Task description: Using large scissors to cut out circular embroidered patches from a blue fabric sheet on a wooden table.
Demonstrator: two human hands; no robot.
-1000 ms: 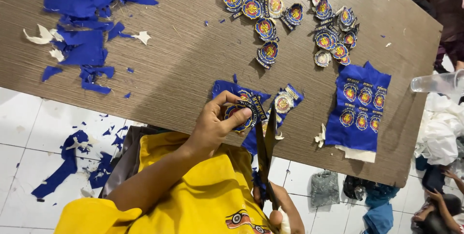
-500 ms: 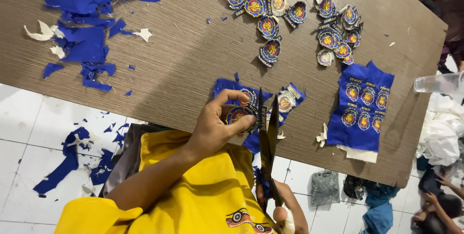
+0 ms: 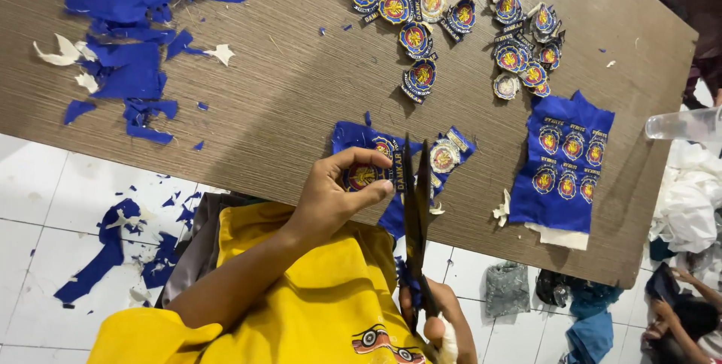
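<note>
Our left hand (image 3: 331,198) pinches an embroidered badge (image 3: 362,177) on blue fabric; our right hand (image 3: 440,319) grips black scissors (image 3: 414,206), blades nearly closed.

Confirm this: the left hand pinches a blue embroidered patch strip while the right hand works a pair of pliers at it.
Not pliers. The head view shows the right hand working dark scissors. The left hand does pinch the blue patch strip.
</note>
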